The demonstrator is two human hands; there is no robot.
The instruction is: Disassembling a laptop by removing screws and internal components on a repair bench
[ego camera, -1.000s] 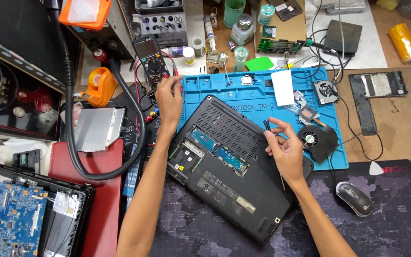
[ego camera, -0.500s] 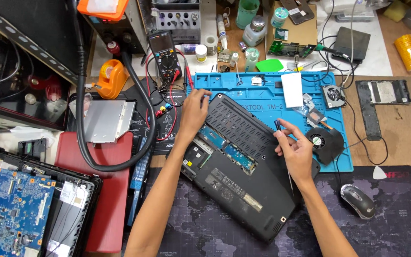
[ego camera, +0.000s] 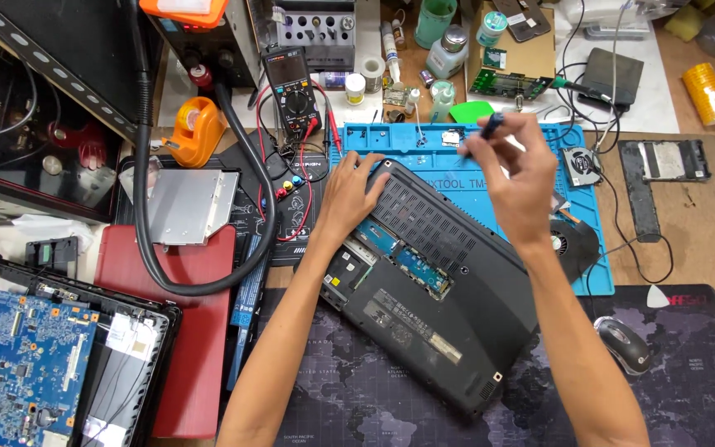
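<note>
A black laptop (ego camera: 448,306) lies upside down and turned at an angle, half on the blue work mat (ego camera: 424,145) and half on the dark desk mat. An open bay shows green circuit boards (ego camera: 399,252). My left hand (ego camera: 349,194) rests flat on the laptop's upper left corner. My right hand (ego camera: 519,178) is raised over the far edge of the laptop and the blue mat. It holds a small screwdriver (ego camera: 480,136) with a dark blue handle, tip pointing down and left toward the mat's tray row.
A multimeter (ego camera: 293,83) with red leads and an orange tape dispenser (ego camera: 194,128) sit at the back left. A metal optical drive (ego camera: 188,207), a red laptop lid (ego camera: 167,331) and a blue motherboard (ego camera: 18,364) lie left. A fan (ego camera: 577,240) and mouse (ego camera: 622,343) lie right.
My right hand has lifted from the laptop's right side and moved up toward the far edge of the blue mat with the screwdriver. My left hand stays on the laptop's corner.
</note>
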